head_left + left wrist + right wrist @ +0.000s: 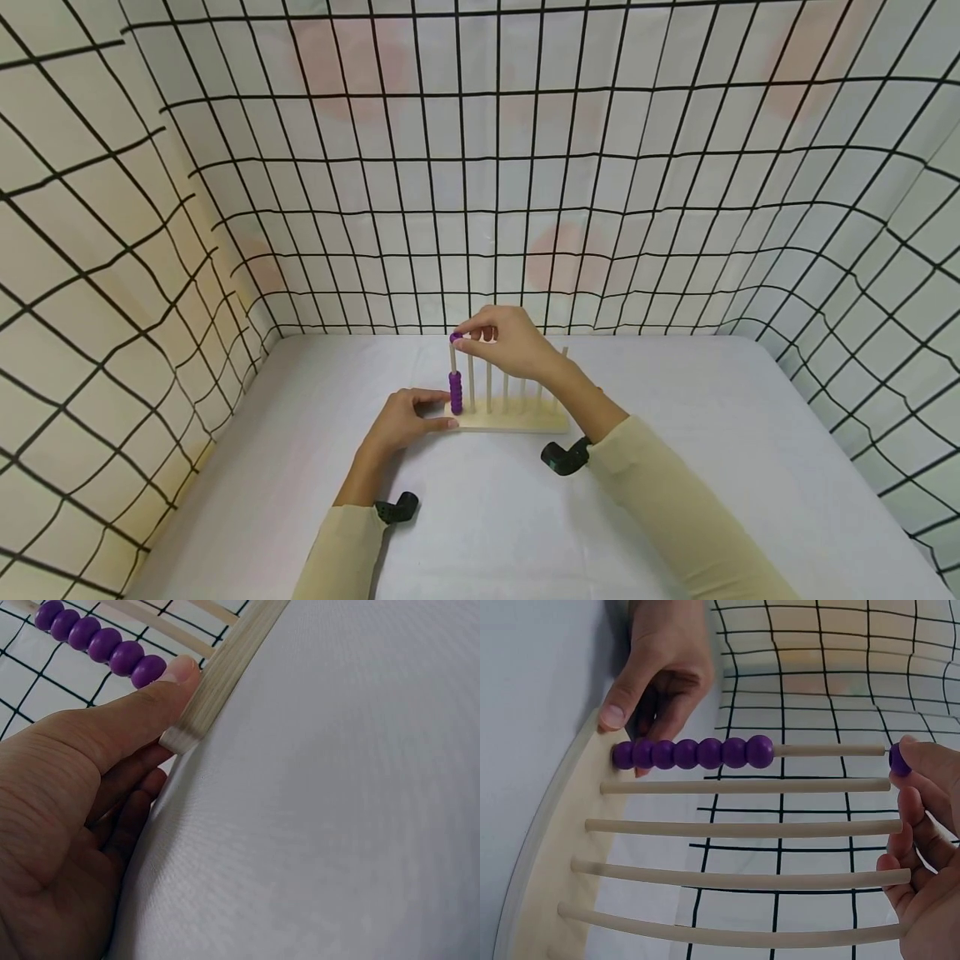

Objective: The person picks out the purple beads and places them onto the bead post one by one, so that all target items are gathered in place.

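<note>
A wooden peg rack (517, 422) stands on the white cloth, its row of thin pegs upright. Several purple beads (709, 753) are stacked on the low part of the leftmost peg (829, 751). At the rack's left end, my left hand (399, 419) holds the base (225, 679) between thumb and fingers. My right hand (512, 343) pinches one more purple bead (900, 760) between thumb and forefinger, right at the tip of that leftmost peg. In the right wrist view the other pegs (746, 786) carry no beads.
White cloth (480, 533) covers the table around the rack. A black wire-like grid (495, 158) rises behind the table and along both sides. A dark wrist camera (566, 457) sits by the right sleeve, another (397, 507) by the left.
</note>
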`<state>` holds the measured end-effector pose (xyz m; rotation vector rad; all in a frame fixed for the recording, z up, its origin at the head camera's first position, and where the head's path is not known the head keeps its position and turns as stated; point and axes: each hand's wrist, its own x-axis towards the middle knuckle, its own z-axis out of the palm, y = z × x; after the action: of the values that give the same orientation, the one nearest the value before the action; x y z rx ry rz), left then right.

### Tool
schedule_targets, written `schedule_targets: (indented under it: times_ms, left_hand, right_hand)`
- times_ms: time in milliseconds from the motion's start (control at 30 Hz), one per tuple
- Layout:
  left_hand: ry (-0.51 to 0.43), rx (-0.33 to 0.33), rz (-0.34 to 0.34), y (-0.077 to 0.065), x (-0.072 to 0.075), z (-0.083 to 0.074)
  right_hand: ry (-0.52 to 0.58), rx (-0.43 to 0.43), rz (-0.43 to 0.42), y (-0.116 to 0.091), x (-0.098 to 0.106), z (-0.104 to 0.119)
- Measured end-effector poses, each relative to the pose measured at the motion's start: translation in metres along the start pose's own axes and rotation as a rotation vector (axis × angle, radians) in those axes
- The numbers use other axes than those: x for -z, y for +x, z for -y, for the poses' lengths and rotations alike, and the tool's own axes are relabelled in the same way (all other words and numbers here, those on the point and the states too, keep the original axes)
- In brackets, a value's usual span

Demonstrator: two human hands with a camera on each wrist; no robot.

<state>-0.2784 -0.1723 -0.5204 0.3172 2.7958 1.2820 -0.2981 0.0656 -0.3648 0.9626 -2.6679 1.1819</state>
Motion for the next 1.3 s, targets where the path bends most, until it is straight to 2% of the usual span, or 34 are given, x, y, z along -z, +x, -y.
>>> schedule_targets:
  times_ms: [200, 633, 933, 1300]
  left_hand:
    - [0.008, 0.004, 0.000, 0.000, 0.000, 0.001]
    - [0.011, -0.020, 0.006, 0.002, -0.001, -0.001]
    - [-0.010, -0.013, 0.011, 0.001, -0.001, 0.001]
    - [-0.009, -0.003, 0.002, 0.002, -0.001, 0.003]
  right_hand:
    - [-0.022, 0.016, 0.008, 0.003, -0.004, 0.001]
    - [-0.053, -0.048, 0.035, 0.001, -0.005, 0.006]
    - [-0.054, -0.040, 0.048, -0.001, -0.004, 0.001]
    - [-0.018, -0.022, 0.011, -0.010, 0.015, -0.008]
